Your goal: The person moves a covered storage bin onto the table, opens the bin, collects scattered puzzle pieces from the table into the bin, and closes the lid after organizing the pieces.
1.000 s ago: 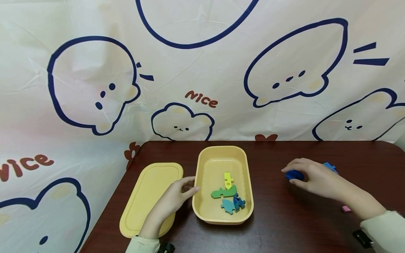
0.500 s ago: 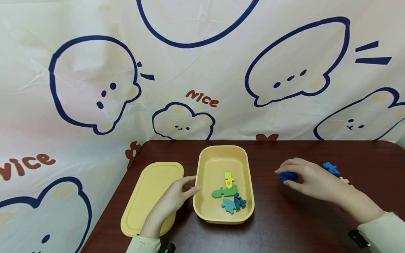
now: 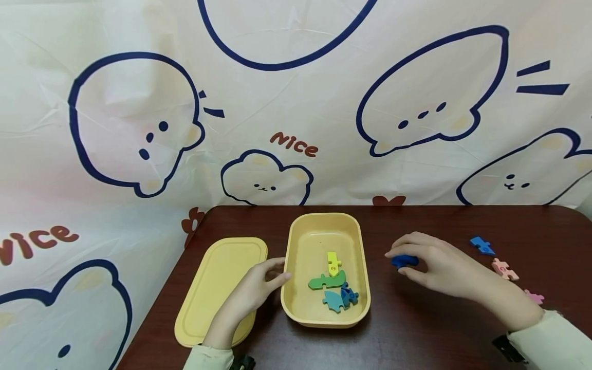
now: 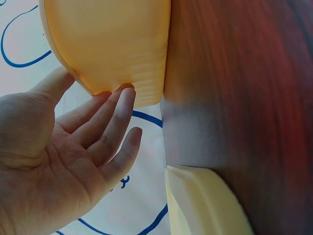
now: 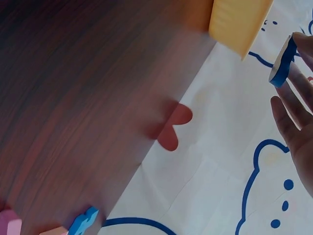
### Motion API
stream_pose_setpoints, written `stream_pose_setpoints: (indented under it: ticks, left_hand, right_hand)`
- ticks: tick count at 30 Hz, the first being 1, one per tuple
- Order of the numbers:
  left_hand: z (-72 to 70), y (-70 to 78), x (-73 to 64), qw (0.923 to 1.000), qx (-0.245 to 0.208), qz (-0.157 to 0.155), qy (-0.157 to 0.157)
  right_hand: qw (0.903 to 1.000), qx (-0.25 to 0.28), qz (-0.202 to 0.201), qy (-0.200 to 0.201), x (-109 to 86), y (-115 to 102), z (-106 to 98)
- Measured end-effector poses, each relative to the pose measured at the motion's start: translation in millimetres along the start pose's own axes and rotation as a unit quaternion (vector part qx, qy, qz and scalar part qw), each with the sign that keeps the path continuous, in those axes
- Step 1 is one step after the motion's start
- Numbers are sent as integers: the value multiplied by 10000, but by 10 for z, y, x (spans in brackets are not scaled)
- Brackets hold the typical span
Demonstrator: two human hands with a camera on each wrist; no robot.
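My right hand (image 3: pixel 437 264) pinches a dark blue puzzle piece (image 3: pixel 405 261) between thumb and fingers, above the table to the right of the yellow box (image 3: pixel 364 288). In the right wrist view, the dark blue piece's pale edge faces the camera. At the box's left side my left hand (image 3: pixel 256 288) grips the wall, thumb at the rim and fingers against the outside, as the left wrist view also shows. Inside the box lie a yellow piece (image 3: pixel 333 263), a green piece (image 3: pixel 326 281), a teal piece (image 3: pixel 334 301) and a dark blue one (image 3: pixel 349 295).
A yellow lid (image 3: pixel 217 282) lies left of the box, partly behind the left forearm. Right of the right hand are a blue piece (image 3: pixel 482 245), a salmon piece (image 3: pixel 504 269) and a pink piece (image 3: pixel 534 296). A printed cloth (image 3: pixel 342 174) hangs behind the dark table (image 3: pixel 393 339).
My right hand has moved left toward the box with the dark blue puzzle piece, uncovering the loose pieces on the right. The left hand and the box have stayed in place.
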State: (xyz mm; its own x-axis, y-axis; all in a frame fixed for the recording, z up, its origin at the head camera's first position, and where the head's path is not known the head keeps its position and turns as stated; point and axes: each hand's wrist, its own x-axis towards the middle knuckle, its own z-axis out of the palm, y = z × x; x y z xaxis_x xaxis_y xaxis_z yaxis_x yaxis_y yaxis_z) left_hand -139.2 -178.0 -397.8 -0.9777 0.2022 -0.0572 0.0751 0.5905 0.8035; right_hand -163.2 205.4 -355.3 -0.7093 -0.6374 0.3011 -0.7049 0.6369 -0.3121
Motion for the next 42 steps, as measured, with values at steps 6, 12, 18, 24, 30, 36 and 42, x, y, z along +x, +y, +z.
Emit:
stream_pose_setpoints:
  ticks: [6,12,18,24,30,36,42]
  left_hand:
    - [-2,2,1,10000,-14,12,-13]
    - [-1,-3,8,10000,-27,45,-7]
    - [1,4,9,10000,-64,60,-4]
    - [2,3,13,9999,-71,79,-2]
    - [4,0,14,10000,-32,64,3]
    - [3,10,11,10000,-27,46,3]
    - [3,14,12,10000,-51,23,5]
  right_hand:
    - [9994,146,-314,82,55,-83,33]
    - [9984,286,-477,42,114,-151,54]
    - [9973,438,-591,-7,178,-240,70]
    - [9962,532,-693,10,221,-310,104]
    - [9955,576,-749,-25,257,-373,147]
    - [9948,647,-777,-127,291,-433,192]
    - [9946,696,-738,-213,320,-484,232]
